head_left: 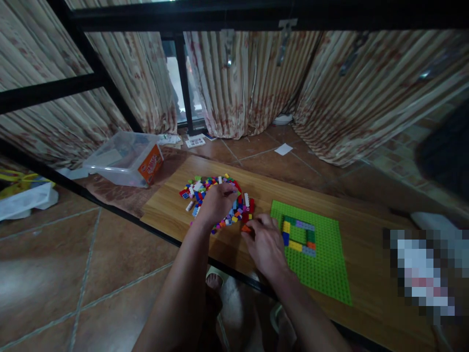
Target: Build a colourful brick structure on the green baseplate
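Orange brick [246,228] is pinched in the fingertips of the right hand [266,240], beside a mixed brick pile [200,195] on a wooden tabletop [166,195]. Over the pile is the left hand [218,199]; whether it grips anything, I cannot tell. Rightward, a green baseplate [326,266] bears a hollow brick rectangle [296,247]. Around are brown floor tiles [124,254], curtains [242,88] and a clear box [115,173], contents indistinct, orange label [151,165] illegible.

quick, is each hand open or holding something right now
Left hand: over the heap of multicoloured plastic bricks; cannot tell whether open or holding one.
Right hand: grip closed on a small orange plastic brick.
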The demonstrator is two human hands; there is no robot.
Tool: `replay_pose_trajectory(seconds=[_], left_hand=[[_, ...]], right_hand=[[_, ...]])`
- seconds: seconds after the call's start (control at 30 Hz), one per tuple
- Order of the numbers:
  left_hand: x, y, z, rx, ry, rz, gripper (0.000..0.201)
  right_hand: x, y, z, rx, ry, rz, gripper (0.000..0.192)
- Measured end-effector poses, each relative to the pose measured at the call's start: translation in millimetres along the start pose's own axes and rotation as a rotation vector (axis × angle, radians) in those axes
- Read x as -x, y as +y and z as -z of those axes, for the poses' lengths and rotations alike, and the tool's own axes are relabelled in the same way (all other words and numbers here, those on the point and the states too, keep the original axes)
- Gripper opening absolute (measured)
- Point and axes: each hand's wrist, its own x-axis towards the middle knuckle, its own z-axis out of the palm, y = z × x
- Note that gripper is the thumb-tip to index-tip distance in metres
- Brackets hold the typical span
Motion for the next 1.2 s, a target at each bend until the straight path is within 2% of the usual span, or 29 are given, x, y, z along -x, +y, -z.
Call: replay_pose_trajectory(seconds=[0.1,0.23,0.33,0.47,0.57,0.67,0.8,0.97,1.1,1.2], left_hand=[[1,0,-0.8,-0.099,-0.078,-0.041,0.016],[1,-1,-4.4,-0.281,-0.082,-0.03,0.018],[2,0,-8.3,-0.411,-0.1,-0.034,0.02],[3,5,-12.1,-0.533,-0.126,-0.018,0.025],[3,8,-13.3,-0.558,-0.113,0.025,0.029],[4,11,-14.2,-0.569,-0.074,0.046,0.03],[4,16,-23.0,-0.491,-0.075,-0.028,0.027],[16,28,-56.5,-0.339,-0.176,-0.185,0.026],[29,35,-85.3,-0.359,-0.284,-0.209,0.026],[34,38,-97.0,-0.406,-0.312,-0.221,0.025]], right_hand=[[-3,-5,-1,-0.031,0.015,-0.012,0.012],[-6,2,12,-0.168,0.019,-0.055,0.01],[-6,25,31,-0.226,0.038,-0.147,0.014],[-3,70,55,-0.215,0.131,-0.337,0.019],[2,98,64,-0.181,0.145,-0.363,0.019],[7,112,67,-0.152,0.125,-0.359,0.018],[10,112,66,-0.108,0.078,-0.341,0.015],[5,104,62,-0.033,0.023,-0.28,0.014],[1,101,59,0.012,0.042,-0.3,0.02],[2,101,59,0.004,0.057,-0.319,0.022]])
